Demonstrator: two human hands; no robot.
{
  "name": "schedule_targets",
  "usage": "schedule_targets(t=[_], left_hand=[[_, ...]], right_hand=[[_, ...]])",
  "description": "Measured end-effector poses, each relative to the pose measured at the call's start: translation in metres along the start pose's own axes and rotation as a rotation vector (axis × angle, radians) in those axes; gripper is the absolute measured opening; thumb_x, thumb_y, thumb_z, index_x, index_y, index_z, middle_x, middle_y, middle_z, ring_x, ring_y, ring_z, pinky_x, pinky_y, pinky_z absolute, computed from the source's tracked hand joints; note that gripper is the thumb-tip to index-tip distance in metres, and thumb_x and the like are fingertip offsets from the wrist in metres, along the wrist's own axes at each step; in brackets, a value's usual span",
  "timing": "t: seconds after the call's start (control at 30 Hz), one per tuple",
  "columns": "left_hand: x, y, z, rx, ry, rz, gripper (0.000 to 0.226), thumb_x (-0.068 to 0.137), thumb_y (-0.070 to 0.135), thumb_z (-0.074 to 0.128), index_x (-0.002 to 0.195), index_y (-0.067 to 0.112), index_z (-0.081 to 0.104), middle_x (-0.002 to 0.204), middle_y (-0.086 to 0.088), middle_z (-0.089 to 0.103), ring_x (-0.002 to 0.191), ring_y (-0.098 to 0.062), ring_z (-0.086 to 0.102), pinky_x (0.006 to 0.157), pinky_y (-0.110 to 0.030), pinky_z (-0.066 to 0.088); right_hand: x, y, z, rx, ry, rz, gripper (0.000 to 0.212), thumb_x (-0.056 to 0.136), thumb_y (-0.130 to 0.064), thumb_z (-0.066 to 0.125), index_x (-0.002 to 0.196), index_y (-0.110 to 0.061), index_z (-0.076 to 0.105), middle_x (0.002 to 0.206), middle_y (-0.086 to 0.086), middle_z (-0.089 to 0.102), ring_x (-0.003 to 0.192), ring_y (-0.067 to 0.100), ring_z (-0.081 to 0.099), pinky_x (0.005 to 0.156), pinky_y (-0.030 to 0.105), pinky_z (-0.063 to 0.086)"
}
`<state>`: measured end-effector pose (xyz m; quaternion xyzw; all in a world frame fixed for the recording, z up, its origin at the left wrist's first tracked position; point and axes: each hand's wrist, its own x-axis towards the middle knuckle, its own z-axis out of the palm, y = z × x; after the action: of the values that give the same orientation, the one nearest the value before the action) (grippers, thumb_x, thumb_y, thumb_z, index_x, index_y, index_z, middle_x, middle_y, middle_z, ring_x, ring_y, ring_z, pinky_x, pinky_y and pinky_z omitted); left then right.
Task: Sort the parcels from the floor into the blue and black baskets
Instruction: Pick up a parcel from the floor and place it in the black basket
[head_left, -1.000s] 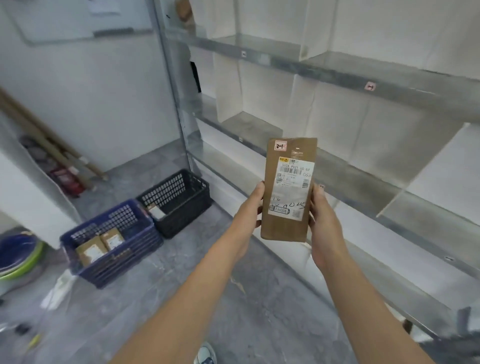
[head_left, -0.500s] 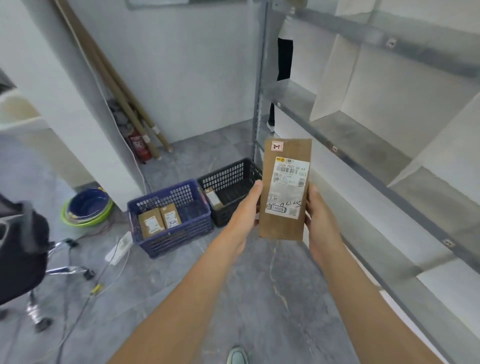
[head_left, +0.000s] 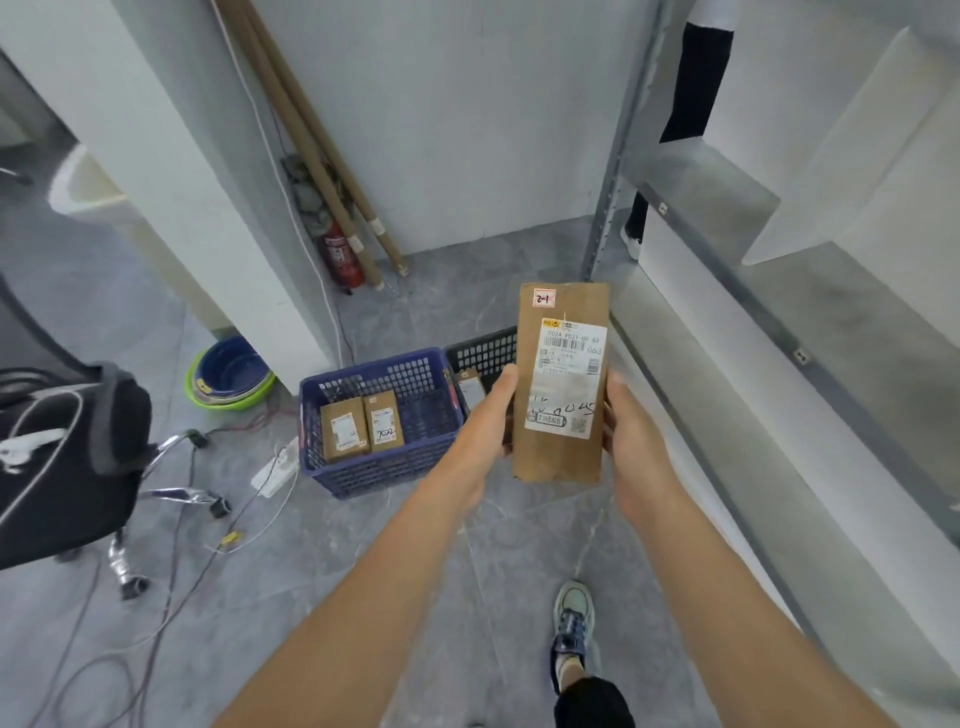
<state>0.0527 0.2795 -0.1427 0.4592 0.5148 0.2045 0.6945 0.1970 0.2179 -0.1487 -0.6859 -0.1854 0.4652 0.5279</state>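
Nearing the blue basket (head_left: 379, 415) at ten o'clock, both hands (head_left: 493, 415) (head_left: 631, 441) now clamp the parcel (head_left: 561, 384), ready for sorting.

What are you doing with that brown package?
A person holds a tall brown parcel upright with the left hand and right hand, its label facing them. On the floor ahead sit a blue basket with two parcels inside and a black basket with one. This parcel hasn't gone into either yet.
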Motion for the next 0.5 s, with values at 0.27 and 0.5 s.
schedule_targets(t=[0.27,0.5], left_hand=[[0.109,0.028,0.039,-0.054,0.062,-0.103,0.049,0.104,0.066,0.031,0.136,0.038,0.056,0.123,0.014,0.067,0.127,-0.016,0.057,0.115,-0.046,0.041],[0.196,0.033,0.036,-0.143,0.100,-0.196,0.061,0.102,0.069,0.032,0.149,0.036,0.051,0.142,0.009,0.062,0.136,-0.021,0.053,0.119,-0.052,0.038]], right_hand=[[0.128,-0.034,-0.019,-0.050,-0.113,0.120,0.036,0.109,-0.057,0.039,0.107,-0.044,0.073,0.113,-0.013,0.075,0.113,0.010,0.066,0.098,0.036,0.049],[0.223,-0.043,-0.004,-0.115,-0.132,0.238,0.034,0.109,-0.056,0.041,0.108,-0.037,0.070,0.111,-0.009,0.074,0.101,0.007,0.065,0.073,0.027,0.046]])
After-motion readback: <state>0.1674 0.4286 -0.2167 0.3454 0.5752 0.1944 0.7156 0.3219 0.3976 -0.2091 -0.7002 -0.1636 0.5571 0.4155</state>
